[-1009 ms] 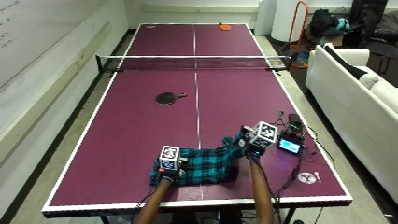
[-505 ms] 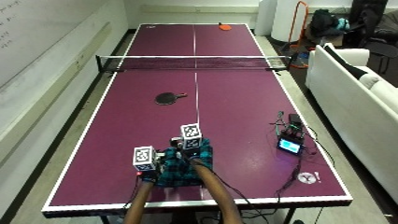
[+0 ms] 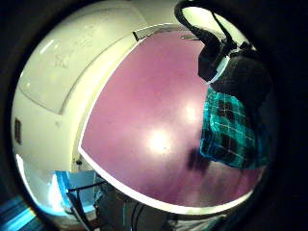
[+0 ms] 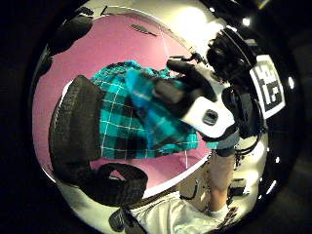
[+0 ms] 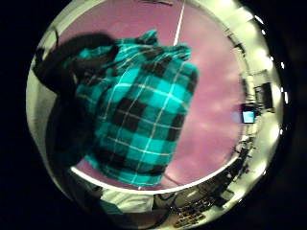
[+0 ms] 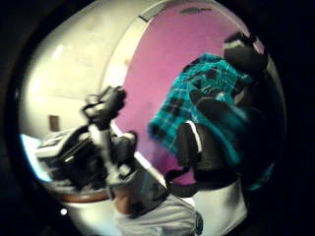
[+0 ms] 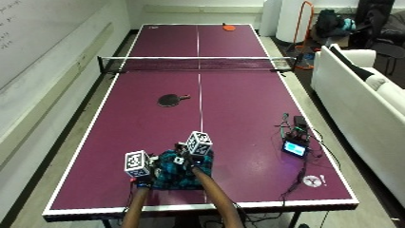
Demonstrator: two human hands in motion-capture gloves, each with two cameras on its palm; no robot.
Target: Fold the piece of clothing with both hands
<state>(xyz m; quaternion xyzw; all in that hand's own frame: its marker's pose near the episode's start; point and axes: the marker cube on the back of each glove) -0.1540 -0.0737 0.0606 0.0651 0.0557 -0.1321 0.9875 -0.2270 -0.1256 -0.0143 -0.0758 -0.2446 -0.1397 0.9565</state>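
- Garment (image 7: pixel 180 172): teal-and-black plaid cloth, bunched into a compact folded heap near the person's edge of the purple table-tennis table (image 7: pixel 253 114), left of the centre line.
- Left hand (image 7: pixel 144 174): at the heap's left edge; whether its fingers hold the cloth cannot be told.
- Right hand (image 7: pixel 193 159): on the heap's far right part, fingers curled round a fold of plaid, as the left thumb side palm view (image 4: pixel 192 95) shows.
- Black paddle (image 7: pixel 171 99): mid-table, well apart from the garment.
- Net (image 7: pixel 197 64): spans the table.
- Small lit device (image 7: pixel 295 148): near the right edge, with cables.
- Orange paddle (image 7: pixel 228 27): at the far end.
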